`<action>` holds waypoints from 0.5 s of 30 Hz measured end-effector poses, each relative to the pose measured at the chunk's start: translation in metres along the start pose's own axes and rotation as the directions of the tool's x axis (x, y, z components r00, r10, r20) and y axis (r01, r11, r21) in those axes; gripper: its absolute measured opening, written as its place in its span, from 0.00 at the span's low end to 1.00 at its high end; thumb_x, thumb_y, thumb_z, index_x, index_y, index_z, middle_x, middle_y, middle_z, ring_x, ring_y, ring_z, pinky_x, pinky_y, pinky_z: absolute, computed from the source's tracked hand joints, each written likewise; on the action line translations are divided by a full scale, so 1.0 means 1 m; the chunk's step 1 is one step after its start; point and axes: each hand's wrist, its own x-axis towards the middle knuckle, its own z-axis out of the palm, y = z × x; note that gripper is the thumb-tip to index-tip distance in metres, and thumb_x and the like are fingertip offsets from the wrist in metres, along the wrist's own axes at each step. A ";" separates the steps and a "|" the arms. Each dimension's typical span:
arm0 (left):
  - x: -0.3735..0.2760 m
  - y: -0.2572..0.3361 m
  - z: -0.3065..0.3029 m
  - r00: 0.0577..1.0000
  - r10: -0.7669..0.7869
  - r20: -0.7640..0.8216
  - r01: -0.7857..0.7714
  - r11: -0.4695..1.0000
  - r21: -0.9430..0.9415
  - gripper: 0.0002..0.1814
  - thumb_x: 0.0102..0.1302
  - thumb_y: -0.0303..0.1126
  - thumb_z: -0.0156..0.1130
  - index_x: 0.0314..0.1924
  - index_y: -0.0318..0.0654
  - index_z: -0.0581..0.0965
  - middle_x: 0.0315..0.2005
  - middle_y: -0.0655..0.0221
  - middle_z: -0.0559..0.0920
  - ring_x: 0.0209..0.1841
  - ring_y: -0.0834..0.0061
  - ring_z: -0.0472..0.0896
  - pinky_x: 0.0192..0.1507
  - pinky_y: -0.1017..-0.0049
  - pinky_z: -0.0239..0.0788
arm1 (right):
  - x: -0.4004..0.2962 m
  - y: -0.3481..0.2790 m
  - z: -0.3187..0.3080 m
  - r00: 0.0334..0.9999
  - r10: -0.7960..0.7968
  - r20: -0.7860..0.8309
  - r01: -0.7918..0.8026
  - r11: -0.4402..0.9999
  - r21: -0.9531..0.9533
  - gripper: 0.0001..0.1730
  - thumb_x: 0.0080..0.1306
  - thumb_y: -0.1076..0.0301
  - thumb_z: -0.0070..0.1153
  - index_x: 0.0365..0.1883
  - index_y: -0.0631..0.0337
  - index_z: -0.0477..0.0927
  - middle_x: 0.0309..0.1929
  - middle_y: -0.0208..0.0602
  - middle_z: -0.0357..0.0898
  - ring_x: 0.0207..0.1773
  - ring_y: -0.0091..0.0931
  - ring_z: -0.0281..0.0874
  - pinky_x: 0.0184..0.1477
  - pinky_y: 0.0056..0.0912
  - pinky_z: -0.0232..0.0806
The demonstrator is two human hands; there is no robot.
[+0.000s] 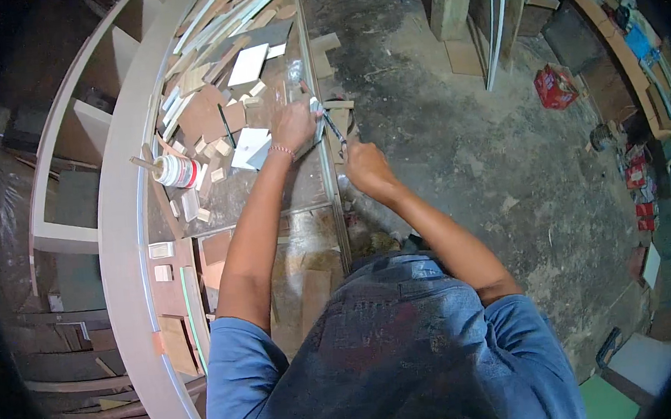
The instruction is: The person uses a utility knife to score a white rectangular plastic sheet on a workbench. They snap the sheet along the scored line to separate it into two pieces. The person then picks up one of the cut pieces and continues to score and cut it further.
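Observation:
My left hand (296, 123) rests with curled fingers at the right edge of the workbench (304, 182). A small pale piece (315, 104) shows by its fingertips, but its grip is hidden from above. My right hand (367, 165) is closed around the lower end of a slim, dark-shafted tool (333, 129). The tool slants up to the left, its far end close to my left fingertips; its exact kind is unclear. Left of my left hand lie white board offcuts (249, 145), a dark pencil-like stick (226, 125) and several small wooden blocks (214, 149).
An open white tub (176, 171) with a stick in it stands at the bench's left. Thin wood strips (229, 18) pile up at the far end. A long shelf-like wooden frame (120, 224) borders the left. A post (452, 3) and red package (555, 86) stand right.

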 end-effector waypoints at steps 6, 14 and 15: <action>0.000 -0.006 0.000 0.996 0.055 0.063 -0.055 0.998 -0.004 0.18 0.57 0.44 0.53 0.36 0.34 0.73 0.24 0.49 0.77 0.30 0.54 0.77 0.33 0.59 0.66 | 0.022 -0.003 0.003 1.000 0.008 -0.014 -0.008 1.000 0.008 0.15 0.57 0.69 0.37 0.28 0.70 0.75 0.29 0.61 0.73 0.35 0.51 0.73 0.38 0.49 0.65; 0.003 -0.011 0.012 1.000 -0.004 0.010 0.004 1.000 -0.004 0.18 0.57 0.43 0.53 0.36 0.35 0.72 0.23 0.50 0.77 0.29 0.52 0.77 0.32 0.59 0.66 | 0.025 -0.008 0.010 1.000 0.019 -0.013 -0.019 1.000 0.021 0.14 0.56 0.70 0.38 0.29 0.71 0.74 0.29 0.61 0.73 0.36 0.49 0.74 0.38 0.47 0.66; 0.006 -0.009 0.009 1.000 -0.025 0.018 0.025 1.000 -0.004 0.18 0.57 0.44 0.53 0.36 0.35 0.72 0.23 0.50 0.77 0.29 0.52 0.77 0.32 0.59 0.66 | 0.011 -0.008 0.005 0.999 0.021 -0.029 -0.020 0.999 0.028 0.14 0.55 0.70 0.38 0.29 0.71 0.74 0.29 0.61 0.74 0.36 0.48 0.74 0.38 0.47 0.67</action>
